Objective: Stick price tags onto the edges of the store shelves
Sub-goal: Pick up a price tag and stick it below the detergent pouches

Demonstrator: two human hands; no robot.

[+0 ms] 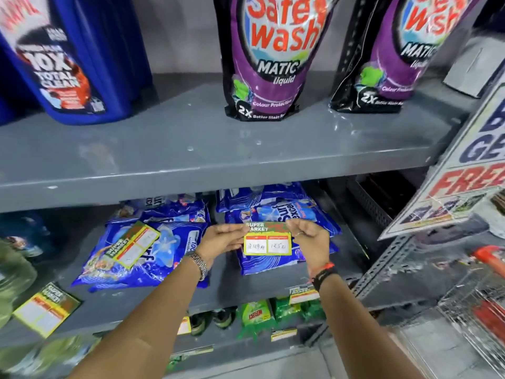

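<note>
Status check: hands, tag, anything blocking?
Left hand and right hand both pinching one tag, held over the blue packs. Not yet on a shelf edge. Nothing blocking.

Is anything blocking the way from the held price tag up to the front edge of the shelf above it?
Nothing visible does. Left hand and right hand hold the price tag in open air below the bare shelf edge. The detergent packets lie behind it, not in the path.
</note>
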